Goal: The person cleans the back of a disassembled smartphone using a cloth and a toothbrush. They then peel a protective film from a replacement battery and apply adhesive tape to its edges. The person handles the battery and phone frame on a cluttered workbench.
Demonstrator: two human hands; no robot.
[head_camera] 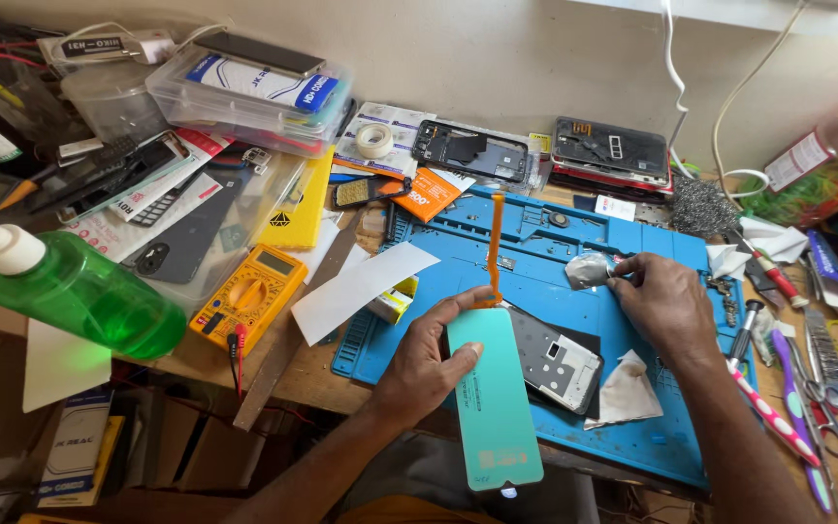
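Gripping a flat teal-green phone display panel (493, 393) by its left edge, the left hand (426, 364) curls around it with the thumb pressed on the front face and the fingers behind. An orange ribbon cable (494, 243) rises from the panel's top edge and stands almost upright over the blue silicone repair mat (555, 238). The panel hangs over the near edge of the mat, its lower end reaching past the wooden workbench (317, 378).

The right hand (661, 301) rests on the mat farther back, its fingertips pinched on a small crumpled silvery-grey wipe (589, 270), which lies on the mat just left of the hand.

Between the two hands, a dark phone frame with a silver inner plate (555, 364) lies flat on the mat, partly hidden behind the panel. A crumpled white tissue (626, 393) sits just right of it.

To the left, a yellow digital multimeter (249, 291) lies on the bench, and a green translucent spray bottle with a white nozzle (75, 291) stands nearer the edge. A white paper strip (361, 286) overlaps the mat's left side. Screwdrivers and scissors (807, 388) crowd the right end of the bench.
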